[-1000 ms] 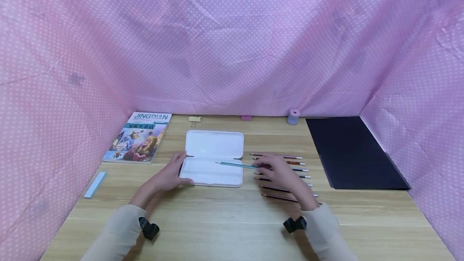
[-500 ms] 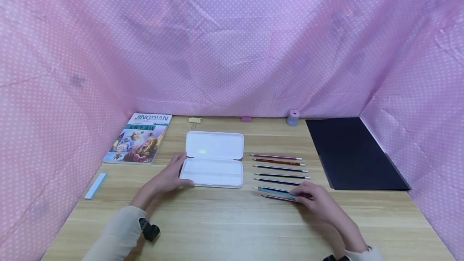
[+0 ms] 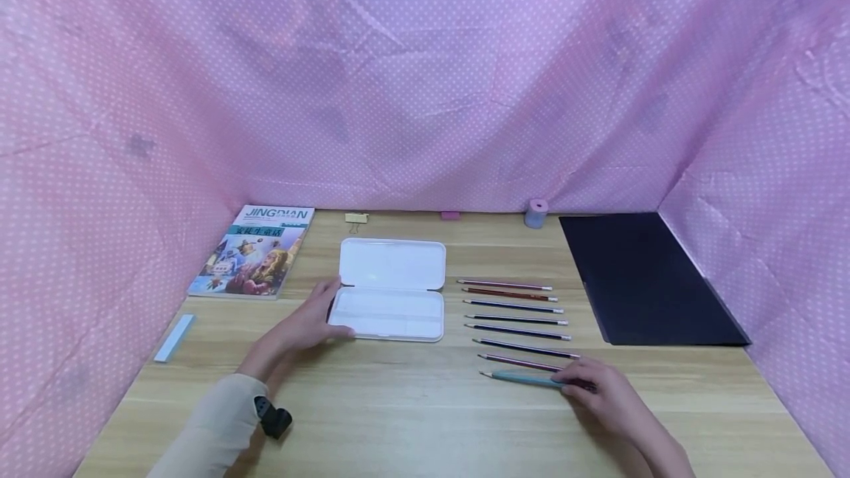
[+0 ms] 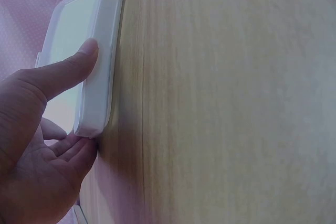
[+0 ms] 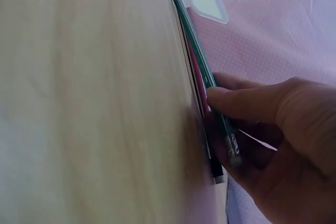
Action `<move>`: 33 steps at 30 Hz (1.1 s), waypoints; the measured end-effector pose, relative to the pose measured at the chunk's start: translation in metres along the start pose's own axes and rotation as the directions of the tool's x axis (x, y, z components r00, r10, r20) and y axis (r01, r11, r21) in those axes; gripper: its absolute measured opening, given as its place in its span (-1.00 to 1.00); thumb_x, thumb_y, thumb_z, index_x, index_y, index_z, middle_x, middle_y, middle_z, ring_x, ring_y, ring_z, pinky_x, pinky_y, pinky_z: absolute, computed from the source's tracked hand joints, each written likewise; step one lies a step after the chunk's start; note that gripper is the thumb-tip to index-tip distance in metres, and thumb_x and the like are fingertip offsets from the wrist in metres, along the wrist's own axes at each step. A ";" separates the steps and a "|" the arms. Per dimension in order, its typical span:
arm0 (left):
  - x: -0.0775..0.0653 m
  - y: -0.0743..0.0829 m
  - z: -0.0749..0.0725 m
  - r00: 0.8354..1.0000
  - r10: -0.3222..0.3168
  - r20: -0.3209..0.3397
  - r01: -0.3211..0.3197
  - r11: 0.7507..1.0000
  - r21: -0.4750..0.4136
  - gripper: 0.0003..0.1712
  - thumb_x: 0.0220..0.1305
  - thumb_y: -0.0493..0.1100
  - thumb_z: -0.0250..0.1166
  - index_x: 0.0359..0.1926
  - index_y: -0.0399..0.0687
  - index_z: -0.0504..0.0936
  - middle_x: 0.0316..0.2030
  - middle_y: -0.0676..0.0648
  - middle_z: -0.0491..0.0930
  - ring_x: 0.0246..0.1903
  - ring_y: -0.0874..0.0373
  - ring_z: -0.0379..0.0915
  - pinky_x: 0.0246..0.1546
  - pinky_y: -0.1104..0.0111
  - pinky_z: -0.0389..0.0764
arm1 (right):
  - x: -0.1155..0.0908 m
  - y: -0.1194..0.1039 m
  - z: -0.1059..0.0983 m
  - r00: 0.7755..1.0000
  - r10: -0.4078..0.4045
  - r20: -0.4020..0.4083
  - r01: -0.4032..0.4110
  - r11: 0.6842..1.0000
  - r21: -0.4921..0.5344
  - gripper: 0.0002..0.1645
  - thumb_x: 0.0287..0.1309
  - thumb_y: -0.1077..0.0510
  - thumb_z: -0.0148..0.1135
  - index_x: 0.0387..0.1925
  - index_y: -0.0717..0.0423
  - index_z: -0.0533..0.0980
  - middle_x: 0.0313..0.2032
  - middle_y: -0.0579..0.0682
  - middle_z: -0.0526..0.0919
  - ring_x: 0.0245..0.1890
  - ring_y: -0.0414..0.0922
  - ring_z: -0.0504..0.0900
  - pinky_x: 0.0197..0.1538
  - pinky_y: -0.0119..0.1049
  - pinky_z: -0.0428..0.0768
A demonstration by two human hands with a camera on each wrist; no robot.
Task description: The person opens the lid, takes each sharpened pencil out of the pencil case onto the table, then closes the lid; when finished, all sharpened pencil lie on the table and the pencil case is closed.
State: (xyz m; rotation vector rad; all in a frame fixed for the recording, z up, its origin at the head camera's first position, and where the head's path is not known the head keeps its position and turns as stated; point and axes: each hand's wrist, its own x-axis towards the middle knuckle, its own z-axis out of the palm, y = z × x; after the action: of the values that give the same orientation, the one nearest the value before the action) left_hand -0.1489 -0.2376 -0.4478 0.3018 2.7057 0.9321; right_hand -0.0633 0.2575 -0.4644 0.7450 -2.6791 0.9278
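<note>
My left hand grips the left side of a white pencil case, which lies with its lid folded back. In the left wrist view the thumb lies over the case's wall and the fingers touch its corner. With thumb and fingers, my right hand pinches a green pencil near its eraser end, its tip pointing left. This pencil is just in front of a row of several pencils, lying roughly parallel right of the case. The right wrist view shows the green pencil slanting beside other pencils.
A book lies at the back left, with a light blue strip in front of it. Along the back are a binder clip, a pink block and a small pink-and-blue cylinder. A black folder lies at the right.
My right hand has carried the green pencil from over the case's right side to the near end of the pencil row. The left hand and case have stayed put.
</note>
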 end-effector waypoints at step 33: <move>0.001 -0.001 0.001 1.000 -0.004 -0.003 0.004 1.000 -0.007 0.32 -0.13 0.27 0.39 0.44 -0.12 -0.22 0.35 -0.24 -0.09 0.33 -0.20 -0.11 0.28 -0.09 0.01 | -0.007 0.001 0.004 0.998 -0.028 -0.055 0.028 1.000 0.000 -0.54 -0.31 0.45 0.42 -0.36 -0.12 0.64 -0.35 -0.27 0.59 -0.33 -0.32 0.54 -0.19 -0.72 0.34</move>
State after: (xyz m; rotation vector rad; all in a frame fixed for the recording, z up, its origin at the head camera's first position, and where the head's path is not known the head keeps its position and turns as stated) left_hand -0.1497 -0.2376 -0.4499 0.2941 2.7040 0.9412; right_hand -0.0578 0.2588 -0.4702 0.7441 -2.6150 0.9290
